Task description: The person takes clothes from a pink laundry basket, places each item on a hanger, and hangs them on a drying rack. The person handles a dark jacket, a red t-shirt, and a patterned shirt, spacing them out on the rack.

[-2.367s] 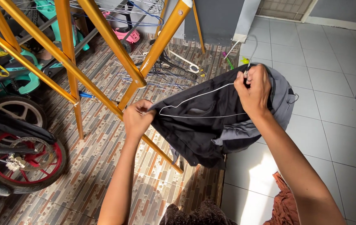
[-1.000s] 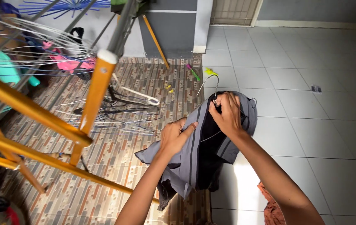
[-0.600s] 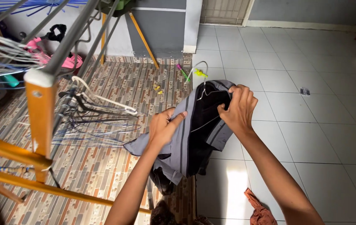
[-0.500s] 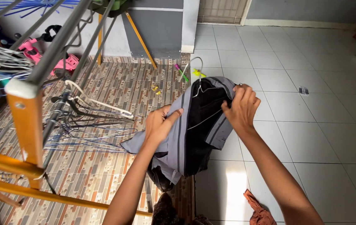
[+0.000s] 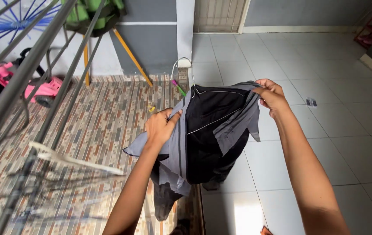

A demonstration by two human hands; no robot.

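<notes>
I hold a grey and black garment with thin white piping (image 5: 212,135) in front of me, hanging on a white wire hanger (image 5: 190,82) whose hook sticks up at its top. My left hand (image 5: 160,127) grips the garment's left side, fingers closed on the grey fabric. My right hand (image 5: 272,96) pinches the garment's upper right shoulder. The lower part of the garment dangles loose toward the floor.
A grey metal drying rack (image 5: 29,82) crosses the left side, with a white hanger (image 5: 73,157) on it. Behind are a pink toy car (image 5: 42,89), yellow poles (image 5: 131,56), a green bag (image 5: 92,15) and a white pillar (image 5: 185,30). Patterned flooring lies left, pale tiles right.
The view has swung away from the yellow rack toward the wall and grey rack. My hands have moved apart, spreading the garment on its hanger and raising it.
</notes>
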